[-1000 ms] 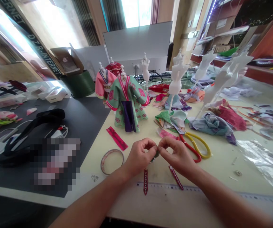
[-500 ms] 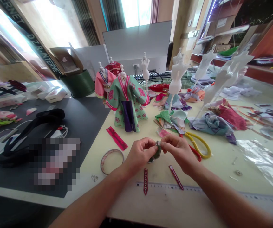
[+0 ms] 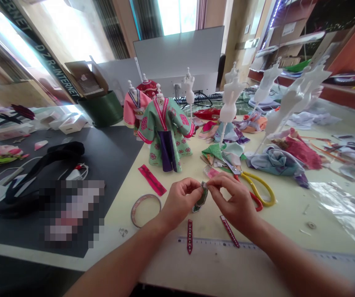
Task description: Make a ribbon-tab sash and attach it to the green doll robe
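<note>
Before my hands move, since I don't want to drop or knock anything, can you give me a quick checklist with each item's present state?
1. Dark green piece held: ok; the left hand pinches it.
2. Right hand gripping its upper end: cannot tell; the fingertips are right by it, but contact is unclear.
3. Red strips out of the hands: ok; both lie below them, reaching over the ruler.
4. Scissors in full view: not ok; the right hand hides part of them.
5. Tape roll out of the hands: ok; it lies to the left of the left hand.
</note>
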Tool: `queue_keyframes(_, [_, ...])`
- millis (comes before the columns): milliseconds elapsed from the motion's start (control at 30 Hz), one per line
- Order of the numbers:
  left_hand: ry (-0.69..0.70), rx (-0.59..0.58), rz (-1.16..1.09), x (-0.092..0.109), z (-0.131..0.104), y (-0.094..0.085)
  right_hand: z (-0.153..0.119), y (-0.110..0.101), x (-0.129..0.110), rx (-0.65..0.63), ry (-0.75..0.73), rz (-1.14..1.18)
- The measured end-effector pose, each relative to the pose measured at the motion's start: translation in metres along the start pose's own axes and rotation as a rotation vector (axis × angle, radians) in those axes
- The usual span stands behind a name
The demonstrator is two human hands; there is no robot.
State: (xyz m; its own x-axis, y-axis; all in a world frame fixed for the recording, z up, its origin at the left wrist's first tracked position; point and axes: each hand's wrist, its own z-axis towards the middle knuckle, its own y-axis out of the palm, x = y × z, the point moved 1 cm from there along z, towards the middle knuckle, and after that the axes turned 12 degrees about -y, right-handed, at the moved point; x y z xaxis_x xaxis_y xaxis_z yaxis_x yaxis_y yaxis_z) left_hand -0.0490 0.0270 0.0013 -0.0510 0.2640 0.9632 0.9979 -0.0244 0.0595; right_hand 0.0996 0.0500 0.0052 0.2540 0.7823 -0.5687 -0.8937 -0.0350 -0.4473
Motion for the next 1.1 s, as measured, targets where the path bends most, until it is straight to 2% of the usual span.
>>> queue_keyframes(100, [0.022,0.005,0.021,-0.0014,-0.0004,-0.0007,-0.0032,0.0026,0.0010,-0.038,-0.045,-0.025])
queue_keyframes(267, [0.038,0.016,0.069,-0.0015,-0.0008,-0.0004,-0.0049,0.0040,0.0029,-0.070,-0.025,-0.031])
queue_keyframes(567, [0.227,0.126,0.406,0.0069,-0.0070,0.0007,-0.0023,0.0005,0.0025,-0.106,0.001,0.005])
queue_keyframes(767, [0.279,0.137,0.495,0.0078,-0.0084,0.0015,-0.0023,0.0003,0.0035,-0.134,0.012,0.001])
queue_keyframes(967, [0.266,0.121,0.485,0.0076,-0.0085,0.0008,-0.0011,0.0000,0.0042,-0.150,0.029,0.003])
queue_keyframes(1100, [0.180,0.052,0.376,0.0073,-0.0063,0.0002,0.0010,-0.0010,0.0039,-0.151,0.124,0.078])
